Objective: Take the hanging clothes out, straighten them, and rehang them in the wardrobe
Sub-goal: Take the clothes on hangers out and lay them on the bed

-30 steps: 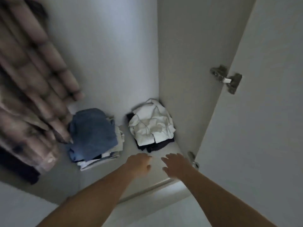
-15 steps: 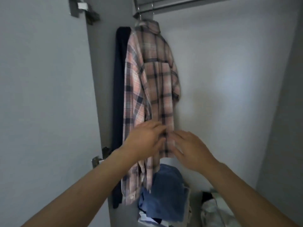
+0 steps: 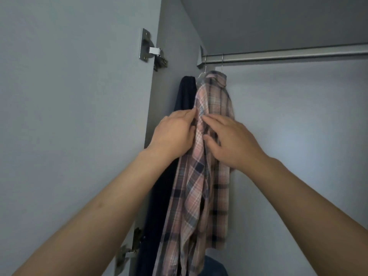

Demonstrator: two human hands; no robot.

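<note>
I face the wardrobe interior, which has pale grey panels. The open door point(image 3: 69, 116) fills my left side and carries an upper metal hinge point(image 3: 150, 47) and a lower hinge point(image 3: 129, 250) on its inner edge. The back wall point(image 3: 298, 136) is plain, with a soft bright patch at right. The top panel point(image 3: 278, 20) lies in shadow.
</note>
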